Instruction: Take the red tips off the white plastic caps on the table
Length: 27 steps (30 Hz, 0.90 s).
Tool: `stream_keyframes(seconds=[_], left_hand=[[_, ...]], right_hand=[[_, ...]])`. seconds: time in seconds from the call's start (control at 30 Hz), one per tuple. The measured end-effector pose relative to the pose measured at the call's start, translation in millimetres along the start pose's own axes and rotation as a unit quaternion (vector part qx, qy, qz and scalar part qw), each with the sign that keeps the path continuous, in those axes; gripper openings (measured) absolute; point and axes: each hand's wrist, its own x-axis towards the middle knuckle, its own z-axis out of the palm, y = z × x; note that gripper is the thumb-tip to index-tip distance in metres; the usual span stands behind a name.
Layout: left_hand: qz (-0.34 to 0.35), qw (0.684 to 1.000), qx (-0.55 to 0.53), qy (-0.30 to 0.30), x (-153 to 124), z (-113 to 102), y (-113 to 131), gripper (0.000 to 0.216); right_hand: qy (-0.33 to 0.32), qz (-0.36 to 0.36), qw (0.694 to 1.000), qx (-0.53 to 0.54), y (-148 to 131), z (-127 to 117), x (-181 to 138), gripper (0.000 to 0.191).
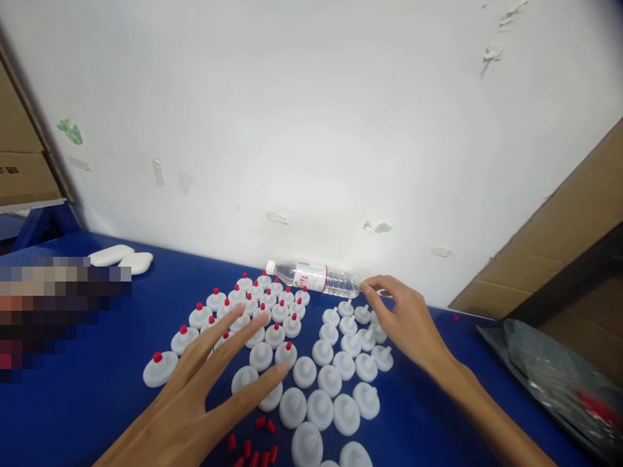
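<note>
My left hand (209,383) is spread open, palm down, above a group of white, round, funnel-like plastic caps (160,368), many of them topped with small red tips (157,357). Its fingers hide part of that group. At the back, against the wall, a clear water bottle (311,277) lies on its side, its white lid to the left. My right hand (396,311) has its thumb and forefinger pinched at the bottle's base. Below and left of that hand stand several white caps without red tips (329,381).
Loose red tips (256,457) lie at the near edge of the blue table (418,415). Two white oval pieces (136,263) rest at the back left, near a blurred-out area. On the right are a clear plastic bag (559,383) and a cardboard box (540,240). A white wall (311,130) rises behind.
</note>
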Motion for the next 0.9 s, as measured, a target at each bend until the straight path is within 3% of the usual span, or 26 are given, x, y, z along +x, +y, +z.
stream_keyframes(seconds=[0.13, 0.27, 0.37, 0.43, 0.53, 0.6, 0.73, 0.8, 0.9], left_hand=[[-0.034, 0.998, 0.046, 0.011, 2, 10, -6, 0.082], [-0.038, 0.996, 0.076, 0.038, 3, 19, -10, 0.076], [-0.039, 0.996, 0.081, 0.024, 1, 19, -9, 0.076], [-0.029, 0.998, 0.064, 0.001, -2, 16, -8, 0.079], [-0.028, 0.997, 0.066, -0.031, -6, 11, -8, 0.101], [-0.019, 0.995, 0.09, -0.042, -8, 9, -11, 0.101], [-0.006, 0.996, 0.067, -0.063, -8, 9, -15, 0.113], [-0.024, 0.996, 0.051, -0.072, -6, 9, -14, 0.113], [-0.032, 0.995, 0.071, -0.058, -5, 9, -14, 0.095]], right_hand=[[-0.017, -0.068, 0.997, 0.023, -26, 3, -9, 0.031], [-0.113, -0.157, 0.98, 0.037, -58, 4, -24, 0.029], [-0.206, -0.204, 0.957, 0.03, -79, 5, -36, 0.034], [-0.256, -0.208, 0.944, 0.015, -88, 7, -41, 0.038], [-0.316, -0.192, 0.929, -0.017, -93, 11, -45, 0.044], [-0.338, -0.185, 0.922, -0.027, -93, 14, -46, 0.049], [-0.302, -0.198, 0.933, -0.013, -89, 17, -47, 0.047], [-0.226, -0.223, 0.948, 0.015, -89, 16, -49, 0.038], [-0.105, -0.264, 0.957, 0.054, -91, 16, -51, 0.021]])
